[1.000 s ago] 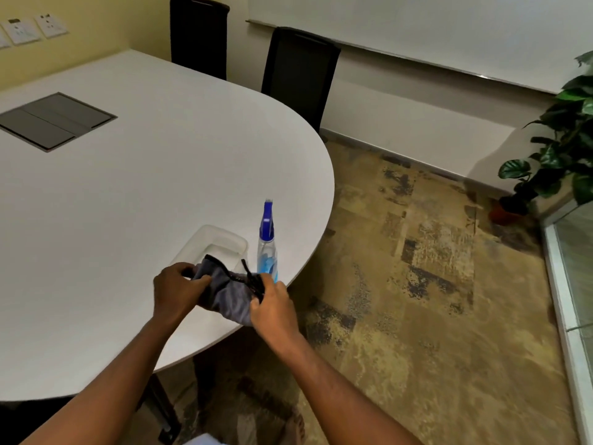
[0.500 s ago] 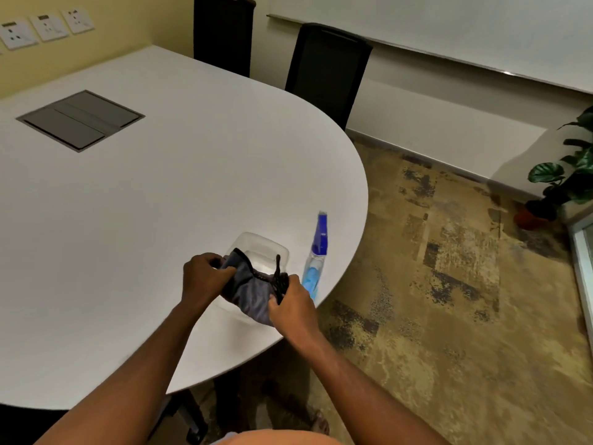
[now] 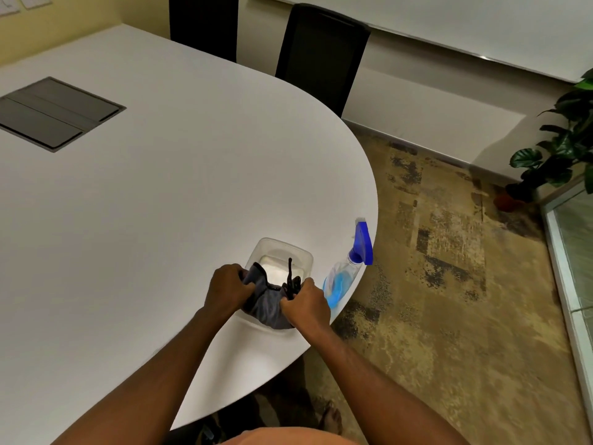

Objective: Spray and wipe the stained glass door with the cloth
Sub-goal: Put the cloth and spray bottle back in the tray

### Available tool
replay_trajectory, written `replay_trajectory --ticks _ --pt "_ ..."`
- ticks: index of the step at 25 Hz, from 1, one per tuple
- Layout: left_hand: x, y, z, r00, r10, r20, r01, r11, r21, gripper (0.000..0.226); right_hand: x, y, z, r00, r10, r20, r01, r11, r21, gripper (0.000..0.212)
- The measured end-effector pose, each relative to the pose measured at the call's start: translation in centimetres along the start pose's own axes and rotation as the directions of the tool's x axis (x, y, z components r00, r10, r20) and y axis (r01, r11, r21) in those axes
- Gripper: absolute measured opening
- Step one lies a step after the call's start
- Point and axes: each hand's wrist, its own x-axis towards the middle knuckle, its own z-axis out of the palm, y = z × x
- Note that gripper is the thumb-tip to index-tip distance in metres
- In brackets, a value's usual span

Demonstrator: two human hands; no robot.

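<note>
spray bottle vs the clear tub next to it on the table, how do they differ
The spray bottle stands tall and narrow with a blue trigger head and blue liquid inside; the clear tub is low and wide. The spray bottle stands untouched, while both hands, left hand and right hand, grip the grey cloth over the clear tub. Both are see-through plastic near the table edge.

We see both bare forearms reach in from the near edge and converge toward the middle; the left hand (image 3: pixel 227 289) sits knuckles up, its fingers (image 3: pixel 244 285) curled closed on the left end of the cloth (image 3: pixel 268 304); the right hand (image 3: pixel 307 302), just beside it, is clenched on the cloth's right end, wrist bent slightly inward; the two hands stay apart, joined only by the fabric stretched between them.
</note>
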Motion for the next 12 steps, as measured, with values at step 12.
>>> replay_trajectory --ticks 12 --pt "0.5 -1.1 2.9 0.993 0.117 0.009 -0.116 0.961 0.251 0.020 1.2 -0.4 2.3 0.998 -0.051 -0.036 0.045 0.984 -0.172 0.045"
